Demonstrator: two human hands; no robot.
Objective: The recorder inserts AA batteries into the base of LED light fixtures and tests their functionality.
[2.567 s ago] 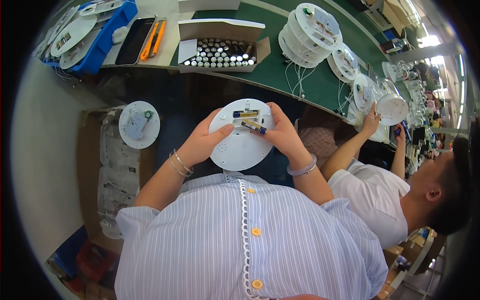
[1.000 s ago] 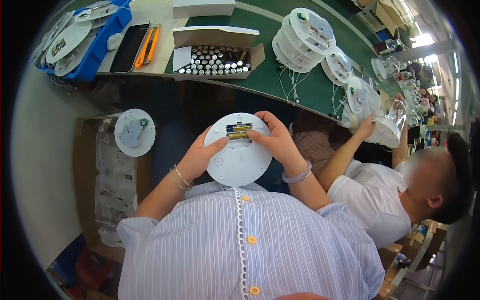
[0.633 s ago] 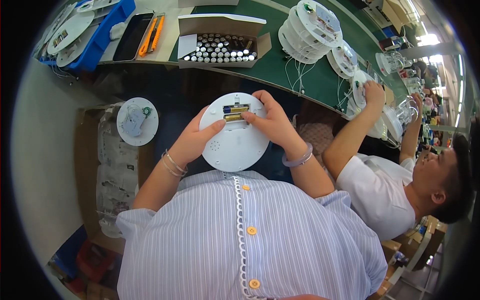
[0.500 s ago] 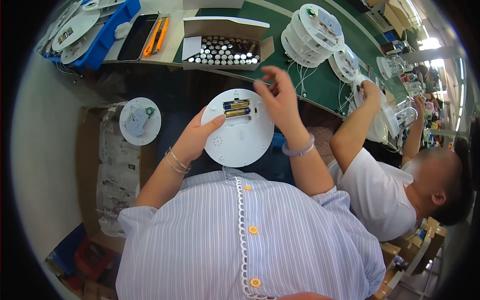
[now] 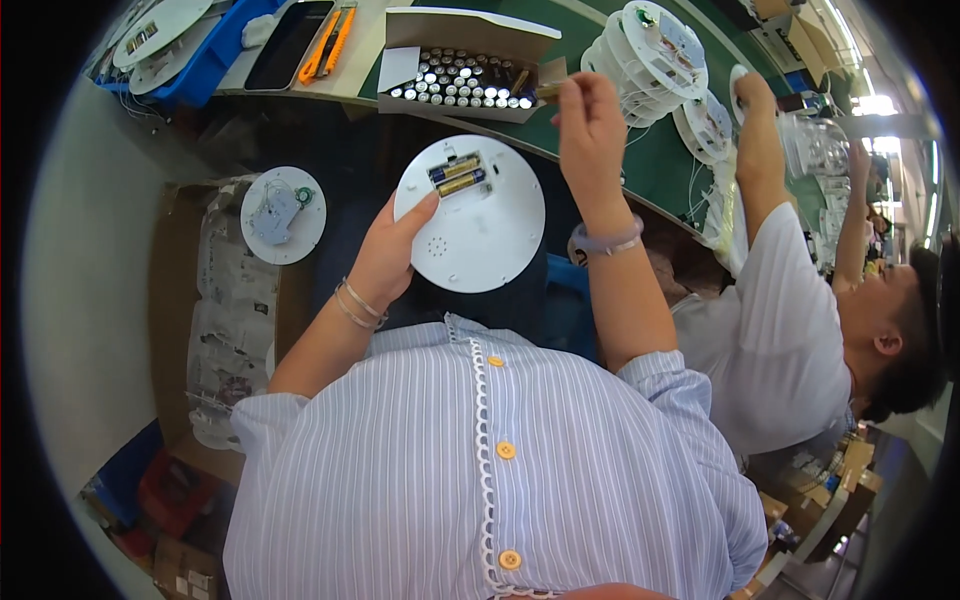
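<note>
the left hand (image 5: 388, 248) is grasping the white disc (image 5: 480, 235) by its left edge, the thumb lying on the face beside the compartment (image 5: 487, 188). the disc is occupying the centre of the frame. two batteries (image 5: 461, 184) are sitting side by side in the compartment. the right hand (image 5: 592, 125), right of upper centre, is pinching a loose battery (image 5: 549, 90), slightly blurred, beside the open box (image 5: 475, 32), which is holding upright cells (image 5: 460, 86).

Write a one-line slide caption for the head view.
Left hand holding a white disc with two batteries set into it; right hand near the open battery box.
</note>
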